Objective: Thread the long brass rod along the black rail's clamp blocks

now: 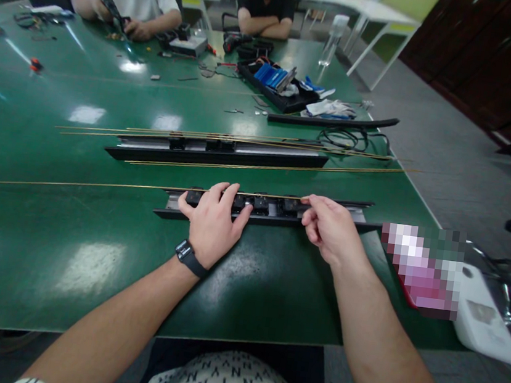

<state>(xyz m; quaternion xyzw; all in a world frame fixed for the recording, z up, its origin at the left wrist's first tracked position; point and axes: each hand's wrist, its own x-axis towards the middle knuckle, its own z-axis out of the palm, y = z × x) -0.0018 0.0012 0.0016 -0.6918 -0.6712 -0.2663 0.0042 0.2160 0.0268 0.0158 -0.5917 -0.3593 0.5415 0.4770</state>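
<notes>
A black rail point(270, 221) with a silvery inside and several small black blocks point(261, 203) in it lies before me on the green table. My left hand point(214, 221) lies across it, fingers over the far edge and thumb at the near side, gripping it. A long thin brass-coloured rod point(98, 185) runs along the rail's far side and out past the left of the view. My right hand point(323, 225) pinches this rod close to its right end, above the rail. The contact under my left palm is hidden.
Behind lies a second black rail point(217, 157) with more thin rods point(263, 167) around it. Farther back are a black strip point(329, 123), a coiled cable point(343, 139), gloves point(331, 109) and a black tray point(289, 104). A white object point(487, 313) sits right. Two people sit opposite.
</notes>
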